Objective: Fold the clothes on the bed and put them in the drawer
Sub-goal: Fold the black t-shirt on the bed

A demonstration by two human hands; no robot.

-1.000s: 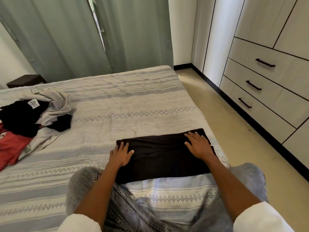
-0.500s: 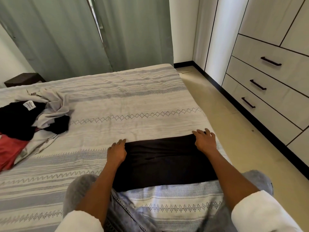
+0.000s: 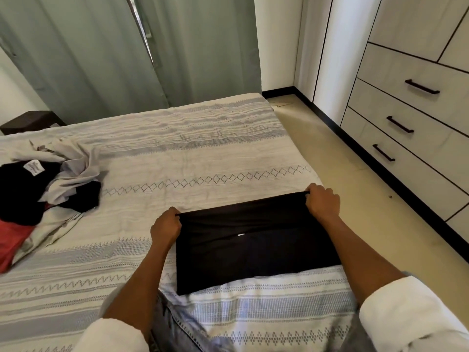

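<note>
Black soft fabric garment (image 3: 256,247) lies half-folded on the striped grey-and-white bedspread (image 3: 177,158) before you; your left hand (image 3: 165,226) and right hand (image 3: 322,201) each pinch a far corner. Draw both toward you evenly, matching edges.

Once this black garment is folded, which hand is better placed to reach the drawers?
The right hand, probably. It grips the far right corner of the black garment at the bed edge nearest the closed drawers. The left hand grips the other corner, farther from them.
</note>
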